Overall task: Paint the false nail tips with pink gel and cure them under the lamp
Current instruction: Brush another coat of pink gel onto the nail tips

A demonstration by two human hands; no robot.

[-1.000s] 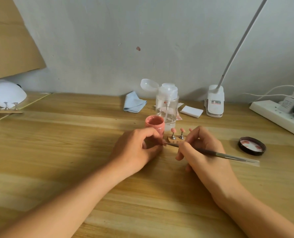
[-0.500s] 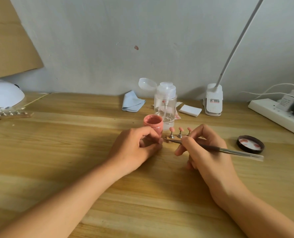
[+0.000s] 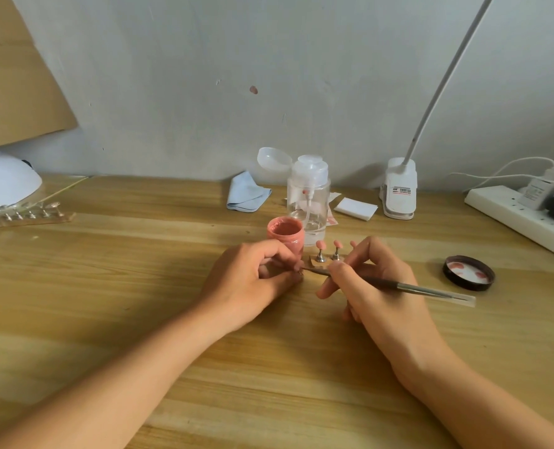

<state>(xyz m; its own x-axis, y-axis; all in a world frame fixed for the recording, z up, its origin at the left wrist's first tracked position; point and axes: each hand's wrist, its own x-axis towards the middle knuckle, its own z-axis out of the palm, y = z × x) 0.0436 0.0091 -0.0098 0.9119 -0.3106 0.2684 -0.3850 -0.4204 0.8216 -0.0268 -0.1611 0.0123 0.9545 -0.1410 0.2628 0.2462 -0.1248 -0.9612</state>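
Note:
An open jar of pink gel [image 3: 285,233] stands mid-table. Just right of it, pink nail tips [image 3: 321,245] sit on small metal stands on a wooden strip [image 3: 317,263]. My left hand [image 3: 253,280] curls in front of the jar and pinches something small that its fingers hide. My right hand [image 3: 366,280] grips a thin brush [image 3: 424,289], whose tip points left to my left fingertips. A white curing lamp [image 3: 5,179] sits at the far left, with a second strip of unpainted tips [image 3: 32,213] in front of it.
Behind the jar are a clear pump bottle [image 3: 308,196], a blue cloth [image 3: 246,194], white pads [image 3: 355,209] and a clip lamp base [image 3: 398,192]. The jar's black lid [image 3: 468,273] lies at the right. A power strip [image 3: 525,215] lies at the back right.
The brush tip has shifted slightly left onto my left fingertips. Both hands otherwise hold their places, and the view has tilted a little.

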